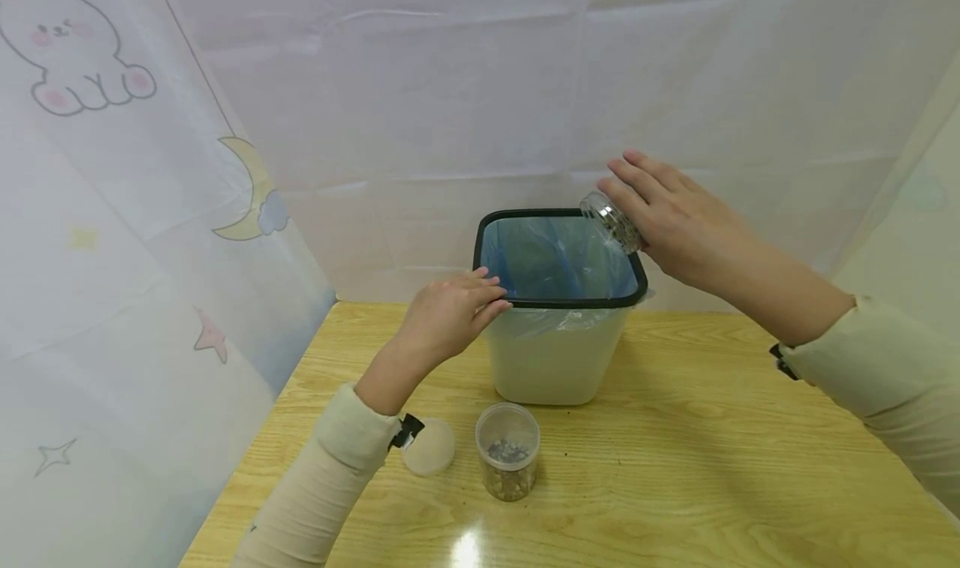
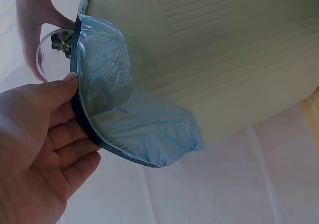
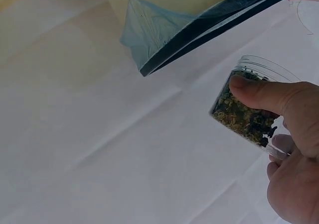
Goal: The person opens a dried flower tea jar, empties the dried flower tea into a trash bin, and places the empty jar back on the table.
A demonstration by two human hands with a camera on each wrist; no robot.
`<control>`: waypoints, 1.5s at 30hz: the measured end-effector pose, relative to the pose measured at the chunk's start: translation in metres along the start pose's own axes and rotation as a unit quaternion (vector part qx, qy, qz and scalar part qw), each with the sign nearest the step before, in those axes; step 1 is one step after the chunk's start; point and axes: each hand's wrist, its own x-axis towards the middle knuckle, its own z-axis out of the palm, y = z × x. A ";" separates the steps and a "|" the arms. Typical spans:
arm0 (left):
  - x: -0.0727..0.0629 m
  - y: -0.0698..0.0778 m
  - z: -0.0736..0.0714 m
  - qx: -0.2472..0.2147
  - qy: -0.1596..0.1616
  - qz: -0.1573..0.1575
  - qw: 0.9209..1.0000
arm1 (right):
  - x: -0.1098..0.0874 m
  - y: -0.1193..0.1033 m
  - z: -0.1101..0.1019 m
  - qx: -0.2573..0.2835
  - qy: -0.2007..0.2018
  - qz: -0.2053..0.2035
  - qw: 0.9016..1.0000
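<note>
In the head view my left hand (image 1: pixel 450 314) holds the near left part of the black rim of a cream trash can (image 1: pixel 551 355). Its thumb and fingers meet the rim (image 2: pixel 82 102) in the left wrist view. My right hand (image 1: pixel 675 218) grips a small clear plastic jar (image 1: pixel 611 222), tilted over the can's right side. Dried, tea-like bits (image 3: pixel 244 112) in green, yellow and dark tones fill part of this jar. A thin blue bag (image 1: pixel 555 259) lines the can, its edge folded outside.
A second clear jar (image 1: pixel 507 451) stands without a lid on the wooden table (image 1: pixel 712 434), with greyish bits inside. To its left lies a round whitish lid (image 1: pixel 429 447). Pale cloth (image 1: pixel 465 109) hangs behind the can, and a printed sheet (image 1: pixel 97 243) covers the left side.
</note>
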 end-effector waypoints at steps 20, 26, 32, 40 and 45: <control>0.000 0.001 -0.002 -0.005 0.006 0.007 1.000 | 0.000 0.001 -0.001 -0.001 -0.003 -0.002 1.000; 0.001 0.001 -0.003 -0.005 0.004 0.007 1.000 | 0.000 0.001 -0.003 0.000 -0.012 0.001 1.000; 0.001 0.000 -0.002 -0.007 0.005 0.008 1.000 | 0.001 0.000 -0.004 -0.001 -0.006 -0.004 1.000; 0.001 0.000 -0.003 -0.003 0.004 0.007 1.000 | 0.001 0.001 -0.004 0.001 -0.006 -0.007 1.000; 0.001 0.001 -0.002 -0.002 0.008 0.010 1.000 | 0.001 0.001 -0.004 0.001 -0.009 -0.009 1.000</control>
